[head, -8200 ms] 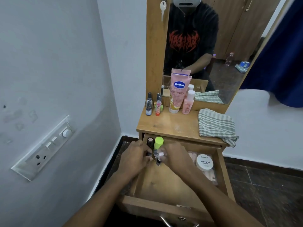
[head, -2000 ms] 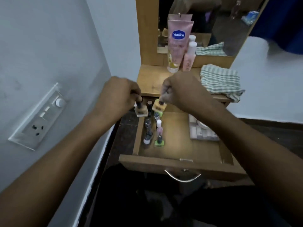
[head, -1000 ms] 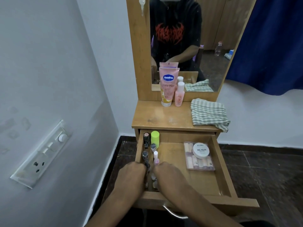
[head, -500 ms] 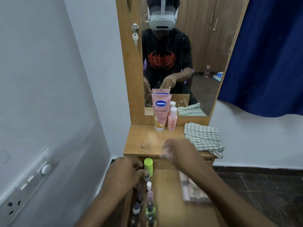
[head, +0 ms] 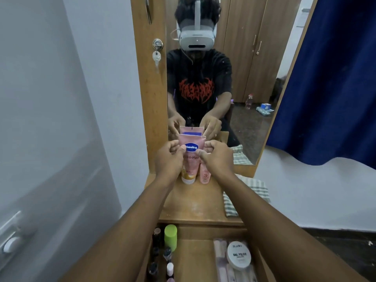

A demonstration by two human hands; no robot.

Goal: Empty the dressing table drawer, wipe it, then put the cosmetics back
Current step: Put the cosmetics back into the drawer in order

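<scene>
A pink Vaseline tube (head: 191, 159) stands cap-down at the back of the dressing table top (head: 193, 204), against the mirror. My left hand (head: 168, 159) pinches its left edge, and my right hand (head: 217, 159) pinches its right edge with the thumb on the front. A small pink bottle (head: 204, 176) stands just right of the tube, its top hidden behind my right hand. Below, the drawer (head: 193, 259) is open, with small nail polish bottles (head: 167, 254) and a green-capped bottle (head: 170, 237) along its left side.
A white nail polish jar (head: 239, 255) lies on a clear pack of tubes at the drawer's right. A green checked cloth (head: 250, 190) lies on the table top's right side. A wall with a switch plate (head: 12, 235) is close on the left, and a blue curtain (head: 329, 88) hangs on the right.
Both hands left the drawer and rose to the back of the table top, where they now hold the Vaseline tube. The camera tilted up.
</scene>
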